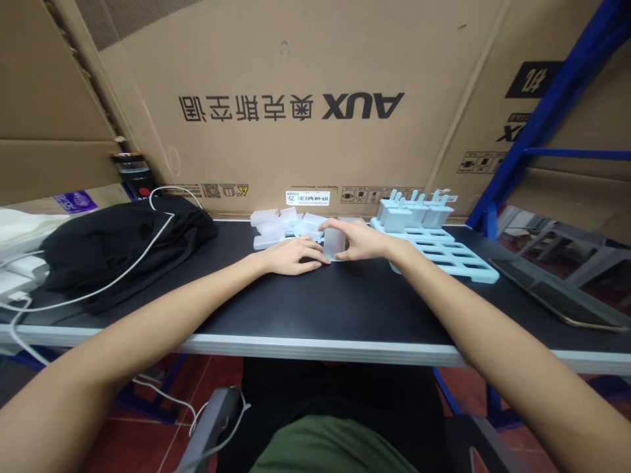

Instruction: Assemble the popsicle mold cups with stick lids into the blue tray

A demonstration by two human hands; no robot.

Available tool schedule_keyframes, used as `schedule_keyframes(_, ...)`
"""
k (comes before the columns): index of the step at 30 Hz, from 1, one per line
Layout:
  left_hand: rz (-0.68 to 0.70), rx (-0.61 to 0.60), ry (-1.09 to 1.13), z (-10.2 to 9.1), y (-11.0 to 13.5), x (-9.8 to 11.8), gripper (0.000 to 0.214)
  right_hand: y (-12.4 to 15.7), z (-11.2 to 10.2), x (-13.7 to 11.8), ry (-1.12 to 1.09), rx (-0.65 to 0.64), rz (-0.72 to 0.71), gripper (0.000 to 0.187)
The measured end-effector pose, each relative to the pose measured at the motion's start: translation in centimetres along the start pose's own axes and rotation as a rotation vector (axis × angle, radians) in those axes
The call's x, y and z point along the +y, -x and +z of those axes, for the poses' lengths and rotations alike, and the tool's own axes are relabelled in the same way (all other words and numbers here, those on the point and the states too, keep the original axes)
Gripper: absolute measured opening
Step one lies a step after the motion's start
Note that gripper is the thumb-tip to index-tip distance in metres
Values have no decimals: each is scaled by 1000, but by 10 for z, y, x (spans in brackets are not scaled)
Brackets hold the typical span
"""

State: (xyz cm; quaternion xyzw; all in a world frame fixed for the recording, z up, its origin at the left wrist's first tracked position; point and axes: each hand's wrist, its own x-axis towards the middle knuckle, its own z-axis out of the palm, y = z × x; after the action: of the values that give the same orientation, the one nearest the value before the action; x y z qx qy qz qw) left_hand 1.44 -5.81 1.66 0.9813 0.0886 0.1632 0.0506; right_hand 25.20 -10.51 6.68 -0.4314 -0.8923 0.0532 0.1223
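My right hand point(355, 240) is closed round a translucent popsicle mold cup point(334, 244), which stands upright on the table with a pale blue edge at its foot. My left hand point(297, 255) lies low on the tabletop, fingers stretched toward that cup, fingertips at its base. Whether they press on the blue edge is hard to see. Behind both hands lies a loose pile of frosted mold cups point(273, 226), partly covered by my fingers. Right of them is a light blue mold rack point(456, 263) with rows of slots, several blue-handled molds point(397, 213) standing at its back.
A large cardboard box point(296, 59) walls off the back of the black table point(305, 309). To the left lie a black cloth bag point(118, 246) and a white cable point(142, 256), with a dark bottle point(135, 176) behind. A tablet point(557, 292) rests at the right.
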Motion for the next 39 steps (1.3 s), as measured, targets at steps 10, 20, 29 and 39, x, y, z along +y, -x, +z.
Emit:
schedule_keyframes(10,-245,267,264,8,2,1,36,1,5,-8,-159,-39,20,77)
schedule_keyframes(20,-316,462,554,11,-1,-7,54,-13,33,34,-17,175,87,39)
schedule_keyframes(29,-369,530,532,4,1,-8,49,-13,26,29,100,41,132,18)
schedule_keyframes(39,-467,724,783,-1,2,-13,62,6,-5,25,-13,-79,250,3)
